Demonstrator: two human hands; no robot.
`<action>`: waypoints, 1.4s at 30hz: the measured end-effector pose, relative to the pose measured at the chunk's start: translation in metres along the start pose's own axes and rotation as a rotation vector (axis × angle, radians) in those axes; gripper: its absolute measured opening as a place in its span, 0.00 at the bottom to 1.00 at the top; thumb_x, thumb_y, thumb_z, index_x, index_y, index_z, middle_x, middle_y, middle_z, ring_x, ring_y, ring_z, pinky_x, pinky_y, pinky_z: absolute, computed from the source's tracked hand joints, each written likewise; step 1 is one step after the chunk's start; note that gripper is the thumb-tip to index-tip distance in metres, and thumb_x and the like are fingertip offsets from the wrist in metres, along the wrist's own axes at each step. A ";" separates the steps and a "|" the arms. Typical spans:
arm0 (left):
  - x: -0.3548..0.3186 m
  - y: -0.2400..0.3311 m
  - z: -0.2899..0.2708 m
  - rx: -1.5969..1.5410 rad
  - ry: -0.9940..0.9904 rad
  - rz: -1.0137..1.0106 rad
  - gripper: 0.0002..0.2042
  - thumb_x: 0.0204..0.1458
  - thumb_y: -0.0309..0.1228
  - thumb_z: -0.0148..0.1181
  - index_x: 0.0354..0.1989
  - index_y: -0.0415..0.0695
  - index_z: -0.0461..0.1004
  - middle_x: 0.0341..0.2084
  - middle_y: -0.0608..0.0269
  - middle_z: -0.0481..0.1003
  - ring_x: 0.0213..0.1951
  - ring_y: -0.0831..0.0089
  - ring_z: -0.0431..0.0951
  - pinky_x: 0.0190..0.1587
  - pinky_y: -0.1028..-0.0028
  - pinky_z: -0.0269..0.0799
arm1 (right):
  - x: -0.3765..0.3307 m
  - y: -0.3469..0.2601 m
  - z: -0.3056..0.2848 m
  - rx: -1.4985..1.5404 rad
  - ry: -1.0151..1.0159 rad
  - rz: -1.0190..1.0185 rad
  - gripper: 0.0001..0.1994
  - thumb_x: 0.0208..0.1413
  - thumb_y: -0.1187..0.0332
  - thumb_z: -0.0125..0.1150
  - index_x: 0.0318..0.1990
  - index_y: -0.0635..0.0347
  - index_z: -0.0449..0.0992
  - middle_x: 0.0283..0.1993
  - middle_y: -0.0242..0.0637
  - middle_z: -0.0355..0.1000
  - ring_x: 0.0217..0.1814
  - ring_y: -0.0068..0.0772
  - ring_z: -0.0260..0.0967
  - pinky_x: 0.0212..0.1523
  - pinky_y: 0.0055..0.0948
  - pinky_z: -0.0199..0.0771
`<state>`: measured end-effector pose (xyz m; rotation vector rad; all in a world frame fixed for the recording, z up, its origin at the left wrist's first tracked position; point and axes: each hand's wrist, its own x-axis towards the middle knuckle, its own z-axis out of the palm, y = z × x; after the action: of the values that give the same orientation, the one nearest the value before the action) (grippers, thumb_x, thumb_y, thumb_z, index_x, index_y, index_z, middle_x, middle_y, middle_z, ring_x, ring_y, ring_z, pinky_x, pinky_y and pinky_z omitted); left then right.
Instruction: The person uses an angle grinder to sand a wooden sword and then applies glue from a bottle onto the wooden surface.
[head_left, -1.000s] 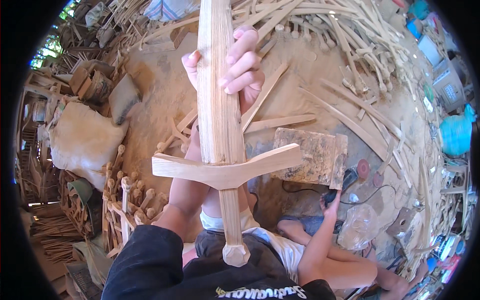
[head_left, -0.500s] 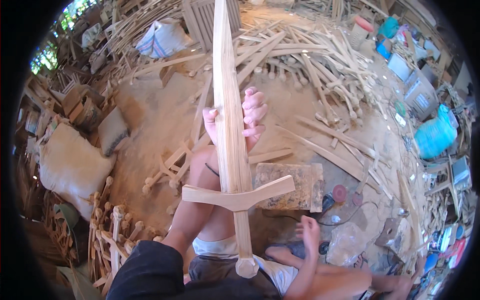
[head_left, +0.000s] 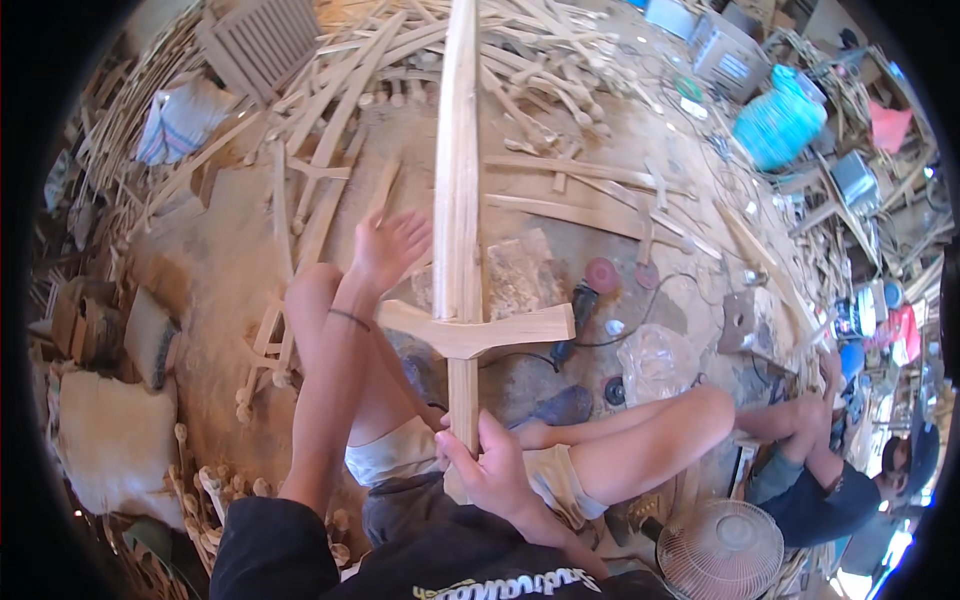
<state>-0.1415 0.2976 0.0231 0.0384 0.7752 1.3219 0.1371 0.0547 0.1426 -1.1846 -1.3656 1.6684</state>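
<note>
A wooden sword (head_left: 460, 200) stands upright before me, its pale blade running up past the top edge of the view. Its curved crossguard (head_left: 482, 332) spans the middle of the picture. My right hand (head_left: 490, 468) is wrapped round the grip, close to the pommel. Left of the blade, my left hand (head_left: 388, 250) is raised with fingers spread and palm showing, holding nothing. A gap shows between it and the blade. Behind the sword lies a worn block (head_left: 525, 275), partly hidden by it.
A black power tool (head_left: 578, 318) with a red disc lies right of the block. Wooden swords and strips (head_left: 590, 215) cover the ground ahead. A fan (head_left: 722, 550) stands at lower right, near another seated person (head_left: 835, 500). Sacks (head_left: 118, 435) are at left.
My left hand has let go of the blade and opened to its left. My right hand, open and apart before, now grips the handle. The view has turned rightward.
</note>
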 end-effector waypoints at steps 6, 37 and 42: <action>-0.119 -0.123 -0.002 0.736 -0.118 0.130 0.20 0.65 0.51 0.58 0.51 0.48 0.79 0.44 0.69 0.78 0.49 0.75 0.77 0.57 0.71 0.69 | -0.005 0.014 -0.038 -0.535 0.438 -0.053 0.07 0.64 0.71 0.68 0.38 0.64 0.77 0.27 0.40 0.80 0.27 0.39 0.81 0.29 0.37 0.78; -0.289 -0.169 0.038 0.976 -0.075 -0.289 0.27 0.58 0.27 0.71 0.64 0.38 0.69 0.48 0.65 0.75 0.50 0.75 0.76 0.55 0.73 0.72 | 0.090 0.360 -0.462 -1.299 0.629 0.729 0.15 0.63 0.61 0.60 0.43 0.60 0.88 0.48 0.52 0.84 0.53 0.57 0.83 0.53 0.52 0.82; -0.295 -0.178 0.037 0.855 -0.138 -0.311 0.31 0.57 0.31 0.74 0.67 0.37 0.67 0.54 0.65 0.74 0.55 0.76 0.73 0.61 0.72 0.69 | 0.092 0.327 -0.472 -1.373 0.765 0.779 0.15 0.62 0.58 0.63 0.43 0.58 0.89 0.44 0.50 0.85 0.51 0.54 0.84 0.52 0.51 0.83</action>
<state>0.0177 0.0041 0.1146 0.6546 1.1265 0.6159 0.5585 0.2351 -0.2153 -2.9751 -1.5207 0.1886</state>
